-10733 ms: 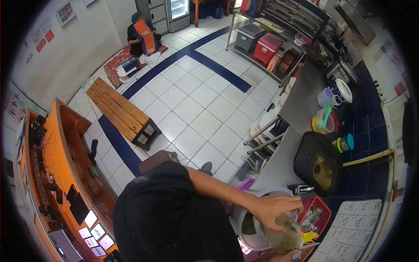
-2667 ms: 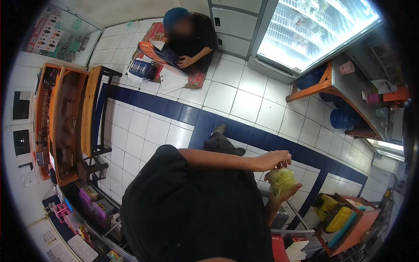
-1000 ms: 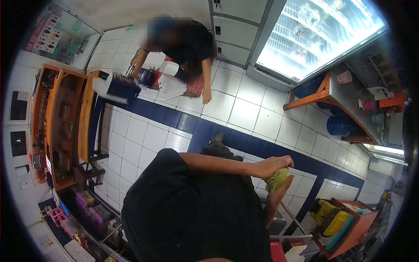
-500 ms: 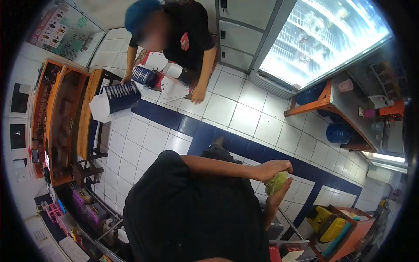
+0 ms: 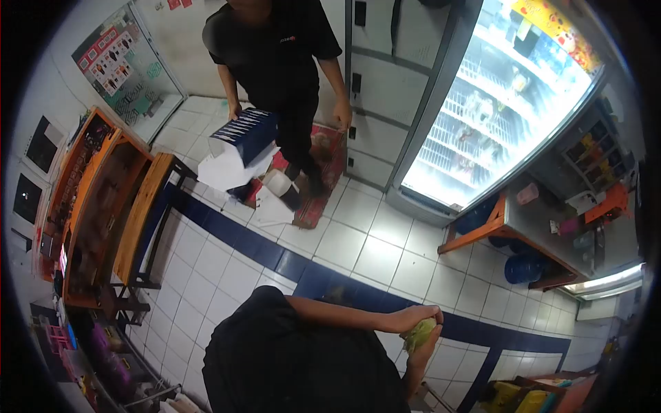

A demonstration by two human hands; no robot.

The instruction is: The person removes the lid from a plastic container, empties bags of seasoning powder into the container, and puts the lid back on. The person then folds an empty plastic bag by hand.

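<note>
A pale green, crumpled bundle (image 5: 416, 337) is held between my two hands, low and right of centre in the head view. Whether it is leafy or cloth, I cannot tell. My left hand (image 5: 418, 319) reaches across my body and closes over its top. From below, my right hand (image 5: 425, 349) grips its right side, with its fingers partly hidden. My black shirt fills the bottom middle.
A person in black (image 5: 275, 62) stands on a red mat (image 5: 323, 186), holding a blue and white box (image 5: 248, 141). Papers (image 5: 272, 206) lie by their feet. A wooden bench (image 5: 141, 220), a lit display fridge (image 5: 475, 117) and a metal-topped table (image 5: 551, 220) surround the tiled floor.
The other person has risen from bending over and now holds the blue and white box upright near their legs. My view has tilted upward; my hands still hold the green bundle.
</note>
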